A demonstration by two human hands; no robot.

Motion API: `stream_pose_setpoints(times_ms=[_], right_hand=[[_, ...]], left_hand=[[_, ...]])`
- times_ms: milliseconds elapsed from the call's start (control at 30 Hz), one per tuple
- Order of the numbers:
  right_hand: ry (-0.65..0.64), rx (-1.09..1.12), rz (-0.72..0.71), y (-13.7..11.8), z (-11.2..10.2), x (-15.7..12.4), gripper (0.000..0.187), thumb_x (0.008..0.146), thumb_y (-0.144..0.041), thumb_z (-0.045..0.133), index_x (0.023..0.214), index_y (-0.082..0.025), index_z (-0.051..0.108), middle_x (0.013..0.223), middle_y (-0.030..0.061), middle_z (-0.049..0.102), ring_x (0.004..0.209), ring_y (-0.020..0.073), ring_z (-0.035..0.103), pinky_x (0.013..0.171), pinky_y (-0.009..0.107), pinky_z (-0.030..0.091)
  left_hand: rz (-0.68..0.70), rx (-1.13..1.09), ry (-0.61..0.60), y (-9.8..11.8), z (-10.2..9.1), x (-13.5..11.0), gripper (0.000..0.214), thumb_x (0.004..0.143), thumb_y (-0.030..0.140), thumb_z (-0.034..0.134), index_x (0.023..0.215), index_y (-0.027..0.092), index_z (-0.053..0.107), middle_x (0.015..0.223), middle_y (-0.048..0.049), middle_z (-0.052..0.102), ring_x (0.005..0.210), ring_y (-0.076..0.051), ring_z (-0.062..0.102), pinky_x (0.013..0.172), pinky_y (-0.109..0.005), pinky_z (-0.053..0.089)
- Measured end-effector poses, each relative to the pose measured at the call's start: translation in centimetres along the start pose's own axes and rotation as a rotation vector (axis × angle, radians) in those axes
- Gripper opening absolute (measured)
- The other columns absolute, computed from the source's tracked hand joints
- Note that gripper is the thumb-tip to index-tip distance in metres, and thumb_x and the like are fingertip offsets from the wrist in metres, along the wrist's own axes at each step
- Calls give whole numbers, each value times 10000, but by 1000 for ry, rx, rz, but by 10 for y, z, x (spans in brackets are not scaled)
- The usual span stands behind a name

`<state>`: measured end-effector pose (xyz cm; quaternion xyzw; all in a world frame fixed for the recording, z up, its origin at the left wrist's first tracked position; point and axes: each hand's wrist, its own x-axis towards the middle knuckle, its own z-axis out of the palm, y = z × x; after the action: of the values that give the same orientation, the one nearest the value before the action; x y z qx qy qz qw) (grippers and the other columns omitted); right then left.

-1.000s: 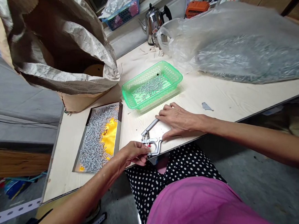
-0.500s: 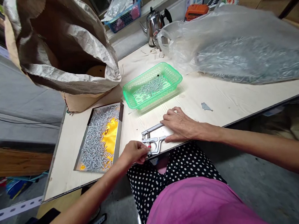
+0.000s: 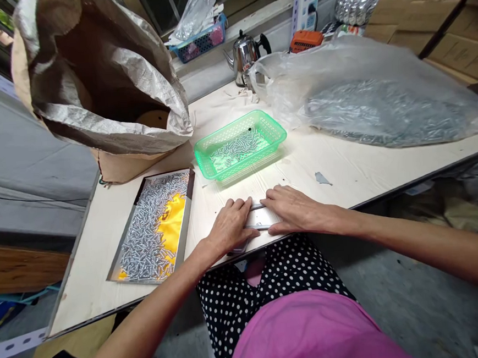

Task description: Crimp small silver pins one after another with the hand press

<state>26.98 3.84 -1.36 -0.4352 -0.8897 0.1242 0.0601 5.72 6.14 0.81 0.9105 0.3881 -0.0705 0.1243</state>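
Near the table's front edge lie grey metal hand pliers (image 3: 260,227), their two long handles showing between my hands. My left hand (image 3: 231,224) is closed over the head end, so the jaws are mostly hidden. From the other side, my right hand (image 3: 292,210) grips the handle ends, fingers on the upper one and thumb by the lower one. Beyond my hands stands a green plastic basket (image 3: 218,171) with small silvery metal pins (image 3: 240,146) in it. A shallow tray (image 3: 184,227) to the left holds many similar pins (image 3: 142,236) over a yellow sheet.
A large open woven sack (image 3: 125,155) stands at the back left. A clear plastic bag (image 3: 382,107) full of metal pieces covers the back right, near a steel kettle (image 3: 242,54). A grey scrap (image 3: 322,178) lies right of my hands.
My left hand has moved from the jaw tip up and right, and now covers the pliers' head. My right hand stays at the handles. The whole view has shifted slightly.
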Motion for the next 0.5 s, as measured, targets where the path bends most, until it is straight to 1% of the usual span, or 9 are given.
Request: stream_pose_setpoints(times_ms=[100,200,233,300,367,433,467,500], right_hand=[[-24,1,-19,-7,-3,0,325,878,-391,646,1052,-117,632,1037,137,604,954,262,529,864,391,369],[-36,-12,-27,-16,0,8,165,928,-269,580,952,-121,649,935,108,624,899,232,544,819,361,367],[-42,-12,-39,-18,3,11,144,940,-230,553,925,-124,650,905,99,627,876,222,546,797,348,365],[-48,-8,-64,-21,7,18,166,956,-178,502,895,-133,650,871,86,627,846,208,544,768,331,361],[-29,-17,-63,-22,10,22,172,960,-175,492,911,-132,651,895,93,628,866,213,542,770,330,363],[2,-34,-42,-21,9,25,150,929,-244,569,966,-122,649,971,117,622,918,235,536,780,338,375],[11,-40,-30,-19,8,25,226,890,-315,634,1000,-117,644,1012,129,614,941,250,531,780,345,383],[11,-46,-22,-17,6,25,356,833,-401,699,1032,-112,637,1047,142,604,956,267,526,780,354,391]], left_hand=[[26,-8,-23,1,-2,1,459,841,415,676,1199,146,576,1079,-105,604,1037,-271,517,892,-392,449],[-2,-38,-4,1,1,-2,287,873,388,646,1030,149,626,1003,-87,620,969,-246,533,832,-355,452],[-21,-45,13,0,2,-3,246,885,379,633,983,154,629,975,-80,622,941,-236,536,813,-346,451],[-55,-51,46,-3,6,-6,203,905,365,606,915,163,626,928,-69,621,902,-221,540,792,-334,451],[-91,-44,66,-5,8,-10,206,909,368,600,915,165,625,928,-68,624,906,-221,547,801,-339,458],[-128,-28,92,-5,10,-16,247,895,385,618,1002,162,623,984,-80,631,950,-236,556,832,-363,473],[-147,-19,120,-2,13,-20,292,887,390,630,1068,162,611,1043,-90,632,989,-248,560,858,-383,480],[-160,-12,162,1,17,-26,341,885,387,633,1138,162,589,1123,-105,624,1043,-261,559,896,-406,480]])
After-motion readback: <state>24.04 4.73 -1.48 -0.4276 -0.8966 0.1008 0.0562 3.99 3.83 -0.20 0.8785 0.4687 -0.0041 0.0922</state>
